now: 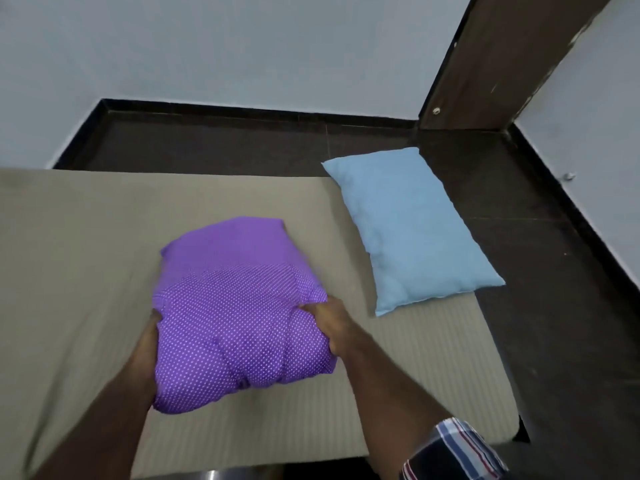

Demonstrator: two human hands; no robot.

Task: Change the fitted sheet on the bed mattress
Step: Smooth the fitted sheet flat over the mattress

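A folded purple sheet (pixel 239 317) with small white dots is held just above the bare beige mattress (pixel 76 258). My left hand (pixel 147 344) grips the bundle's left side, with its fingers hidden under the fabric. My right hand (pixel 329 323) pinches the cloth on the bundle's right side. The mattress lies low on a dark floor and has a ribbed beige cover.
A light blue pillow (pixel 408 226) lies across the mattress's right edge, partly on the dark tiled floor (pixel 540 271). A dark wooden door frame (pixel 485 64) rises at the back right. White walls with black skirting close off the far side.
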